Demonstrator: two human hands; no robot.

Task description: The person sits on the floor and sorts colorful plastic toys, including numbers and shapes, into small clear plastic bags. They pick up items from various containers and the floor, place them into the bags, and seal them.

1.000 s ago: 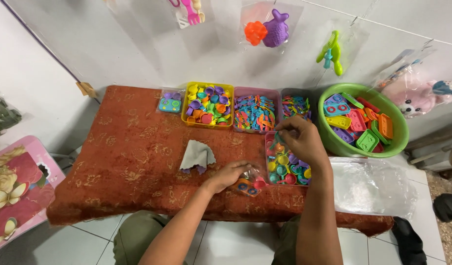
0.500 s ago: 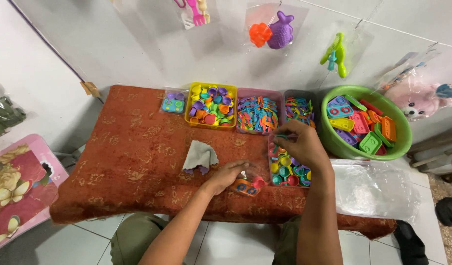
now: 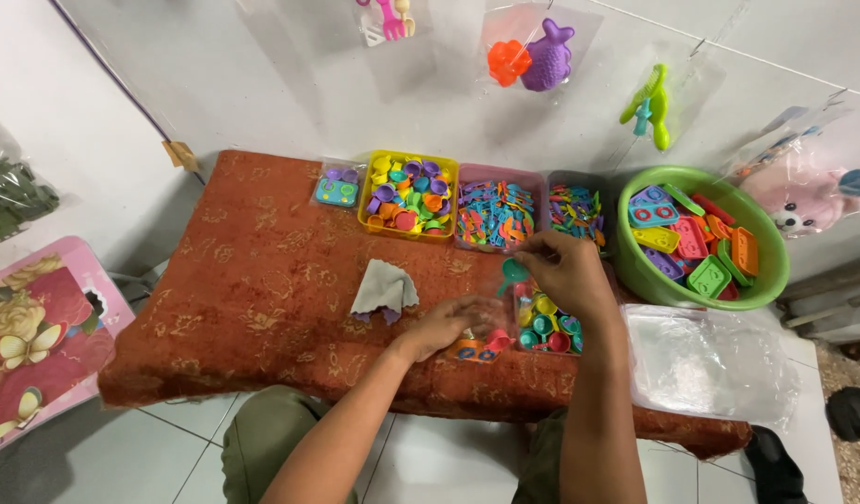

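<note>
At six o'clock on the tabletop [image 3: 262, 280], right hand [image 3: 560, 271] fingers pinch a teal toy piece [image 3: 514, 272], left hand [image 3: 448, 322] fingers clamp a clear bag [image 3: 476, 341]; a loose pinch could drop it.

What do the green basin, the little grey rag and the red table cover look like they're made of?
Green basin: probably moulded plastic, with a smooth, slightly shiny rim. Grey rag: soft cloth, matte, lying crumpled in folds, maybe microfibre. Red table cover: woven fabric with a golden floral pattern, draping over the table edge.
</note>
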